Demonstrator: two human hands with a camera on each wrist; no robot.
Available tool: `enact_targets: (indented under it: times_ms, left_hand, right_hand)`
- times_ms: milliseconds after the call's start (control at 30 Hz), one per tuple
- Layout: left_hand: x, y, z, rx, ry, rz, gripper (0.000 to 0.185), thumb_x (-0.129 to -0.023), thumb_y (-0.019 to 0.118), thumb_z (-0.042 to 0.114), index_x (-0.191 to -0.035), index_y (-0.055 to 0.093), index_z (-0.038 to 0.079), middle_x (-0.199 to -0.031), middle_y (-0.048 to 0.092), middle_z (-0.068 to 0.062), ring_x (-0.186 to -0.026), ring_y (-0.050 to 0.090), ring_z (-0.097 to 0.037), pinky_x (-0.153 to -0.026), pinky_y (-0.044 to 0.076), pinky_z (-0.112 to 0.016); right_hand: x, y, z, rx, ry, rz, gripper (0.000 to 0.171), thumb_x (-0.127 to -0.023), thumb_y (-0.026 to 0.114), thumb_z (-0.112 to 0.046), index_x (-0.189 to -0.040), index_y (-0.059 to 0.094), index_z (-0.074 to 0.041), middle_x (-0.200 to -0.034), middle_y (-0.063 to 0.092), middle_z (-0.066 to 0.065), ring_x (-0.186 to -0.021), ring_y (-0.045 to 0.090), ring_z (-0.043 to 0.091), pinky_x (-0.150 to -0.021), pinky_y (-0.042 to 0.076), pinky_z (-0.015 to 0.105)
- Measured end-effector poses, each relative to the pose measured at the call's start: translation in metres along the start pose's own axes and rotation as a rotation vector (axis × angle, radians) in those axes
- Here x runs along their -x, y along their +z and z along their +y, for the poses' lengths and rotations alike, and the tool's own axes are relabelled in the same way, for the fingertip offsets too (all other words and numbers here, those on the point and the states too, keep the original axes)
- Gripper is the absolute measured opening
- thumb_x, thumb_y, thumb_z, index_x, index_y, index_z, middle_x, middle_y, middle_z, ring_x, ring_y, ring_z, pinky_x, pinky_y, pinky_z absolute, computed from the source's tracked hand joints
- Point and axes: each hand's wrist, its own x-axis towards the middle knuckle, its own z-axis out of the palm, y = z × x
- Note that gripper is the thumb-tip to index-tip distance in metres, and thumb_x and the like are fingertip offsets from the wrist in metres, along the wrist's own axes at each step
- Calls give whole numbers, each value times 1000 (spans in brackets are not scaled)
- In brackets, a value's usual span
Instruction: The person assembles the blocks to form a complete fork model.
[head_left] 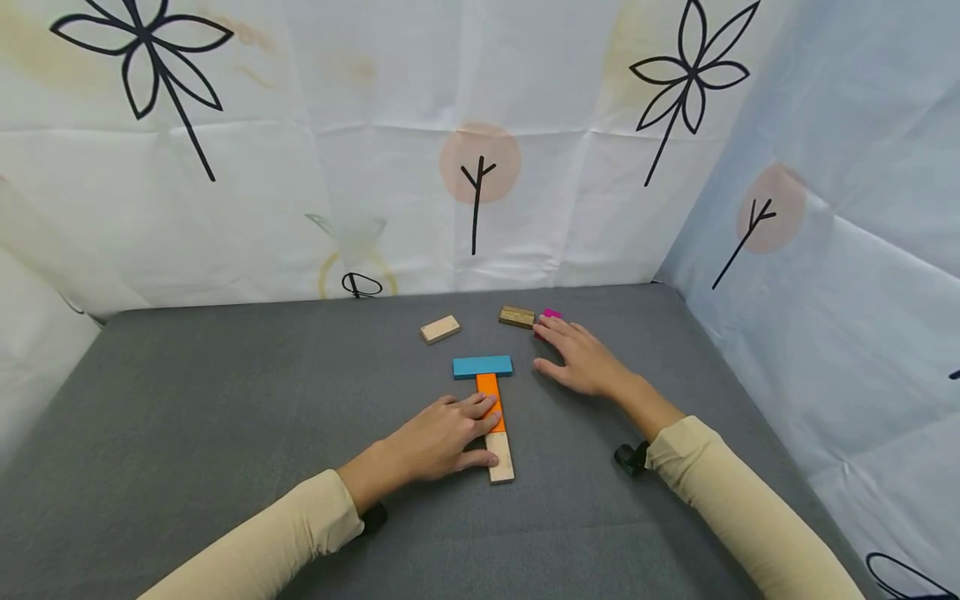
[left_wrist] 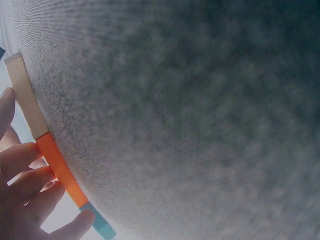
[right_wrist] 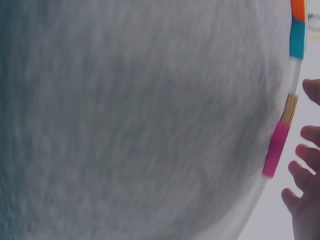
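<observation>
My left hand (head_left: 448, 435) rests on a stem of two flat blocks laid end to end. Its fingertips lie on the orange block (head_left: 487, 384), and the thumb touches the pale wooden block (head_left: 502, 473) nearer me. Across the far end of the orange block lies a blue block (head_left: 482, 366), forming a T. My right hand (head_left: 576, 357), fingers spread and holding nothing, reaches over a magenta block (head_left: 552, 313) that it partly hides. In the right wrist view, a gap shows between those fingers and the magenta block (right_wrist: 276, 149).
A brown wooden block (head_left: 517, 317) lies just left of the magenta one. Another pale wooden block (head_left: 440, 329) sits farther left, beyond the blue block. White printed cloth (head_left: 405, 200) hangs behind the grey tabletop (head_left: 225, 417) and along its right side.
</observation>
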Motion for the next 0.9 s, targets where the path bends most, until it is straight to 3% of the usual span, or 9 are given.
enact_targets:
  times_ms: [233, 900]
  left_hand:
    - [0, 1, 1, 2, -14, -14, 65, -90, 43, 57, -137, 46, 12, -143, 39, -11, -131, 37, -23, -95, 39, -48]
    - [-1, 1, -1, 10, -21, -32, 65, -90, 43, 58, -137, 46, 13, -144, 37, -10, -132, 35, -22, -97, 38, -47]
  right_hand:
    - [4, 1, 19, 11, 105, -17, 63, -91, 55, -38, -140, 38, -3, -145, 33, 18, -134, 28, 33, -106, 21, 51]
    - [14, -2, -2, 43, 45, -47, 57, -88, 59, -37, -135, 48, -9, -139, 44, 13, -129, 39, 27, -101, 28, 53]
